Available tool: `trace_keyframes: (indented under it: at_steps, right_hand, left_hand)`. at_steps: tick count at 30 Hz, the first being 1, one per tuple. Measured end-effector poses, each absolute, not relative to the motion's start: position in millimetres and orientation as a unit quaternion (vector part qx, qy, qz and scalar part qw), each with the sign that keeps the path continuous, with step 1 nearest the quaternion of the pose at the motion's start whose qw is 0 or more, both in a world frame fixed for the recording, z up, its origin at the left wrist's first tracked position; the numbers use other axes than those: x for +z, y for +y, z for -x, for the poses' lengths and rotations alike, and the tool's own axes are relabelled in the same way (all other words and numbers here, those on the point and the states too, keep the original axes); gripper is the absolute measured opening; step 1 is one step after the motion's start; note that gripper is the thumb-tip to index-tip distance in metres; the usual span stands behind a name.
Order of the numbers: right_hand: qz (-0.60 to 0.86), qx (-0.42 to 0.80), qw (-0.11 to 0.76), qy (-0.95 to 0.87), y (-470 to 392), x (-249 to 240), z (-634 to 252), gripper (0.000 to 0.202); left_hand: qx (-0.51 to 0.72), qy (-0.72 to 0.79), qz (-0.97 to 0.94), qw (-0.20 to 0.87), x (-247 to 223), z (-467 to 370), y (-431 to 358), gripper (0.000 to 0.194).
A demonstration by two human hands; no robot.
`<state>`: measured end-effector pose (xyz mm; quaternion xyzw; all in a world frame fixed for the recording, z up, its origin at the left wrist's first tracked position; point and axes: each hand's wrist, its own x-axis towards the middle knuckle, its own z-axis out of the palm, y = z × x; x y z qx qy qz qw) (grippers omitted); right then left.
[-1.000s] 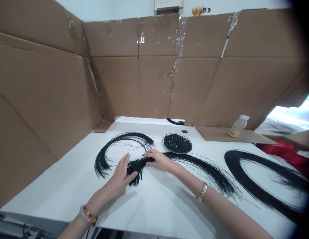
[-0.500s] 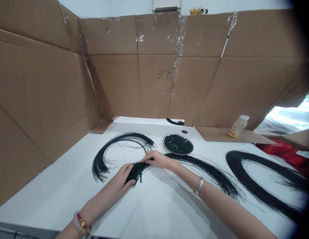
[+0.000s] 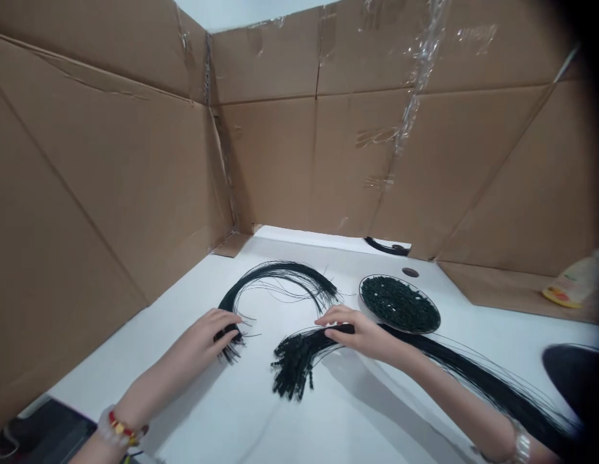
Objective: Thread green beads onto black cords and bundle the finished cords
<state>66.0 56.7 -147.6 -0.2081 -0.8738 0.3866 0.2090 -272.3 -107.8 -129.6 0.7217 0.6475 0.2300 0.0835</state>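
My left hand (image 3: 215, 334) is at the lower left end of a curved bundle of thin black strands (image 3: 275, 267), its thumb and fingers around the strands. To the right, my right hand (image 3: 350, 328) grips a second black bundle (image 3: 449, 357) just behind its beaded end. That end, a cluster of short dark beaded tips (image 3: 294, 367), lies fanned out on the white table between my hands. Beyond my right hand stands a round plate (image 3: 437, 312) filled with small dark green tube-like pieces (image 3: 399, 303).
Cardboard walls (image 3: 290, 161) enclose the white table (image 3: 241, 412) at the left and back. A blurred bottle (image 3: 577, 283) is on a cardboard flap at the right. A dark disc (image 3: 410, 272) lies behind the plate, and another black bundle (image 3: 577, 374) is at the right edge.
My left hand has let go of the beaded end and moved left onto the curved bundle. My right hand still holds the other bundle. The view has turned left.
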Motion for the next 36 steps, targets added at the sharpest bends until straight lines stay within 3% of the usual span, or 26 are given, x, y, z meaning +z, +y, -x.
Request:
trace_keyframes:
  at_steps: [4, 10, 17, 20, 26, 36]
  right_hand:
    - [0.224, 0.398, 0.205, -0.866, 48.3, -126.1, -72.0, 0.027]
    - [0.204, 0.391, 0.185, -0.878, 32.7, -117.8, -53.2, 0.027]
    - [0.142, 0.372, 0.176, -0.901, 30.7, -116.4, 21.5, 0.016]
    - [0.123, 0.362, 0.152, -0.911, 25.2, -115.9, 60.6, 0.021]
    - [0.142, 0.300, 0.122, -0.935, 9.3, -119.3, 106.7, 0.018]
    - [0.160, 0.259, 0.135, -0.943, -1.9, -124.3, 101.9, 0.020]
  left_hand:
    - [0.209, 0.646, -0.728, 0.096, -128.9, 288.2, -100.2, 0.025]
    - [0.254, 0.636, -0.717, 0.133, -139.3, 288.1, -98.6, 0.029]
    - [0.332, 0.653, -0.653, 0.192, -131.8, 292.1, -107.3, 0.031]
    - [0.344, 0.656, -0.641, 0.201, -129.5, 288.4, -110.5, 0.030]
    - [0.352, 0.650, -0.642, 0.205, -133.4, 284.1, -112.0, 0.024]
    - [0.347, 0.638, -0.664, 0.177, -145.0, 292.4, -108.0, 0.029]
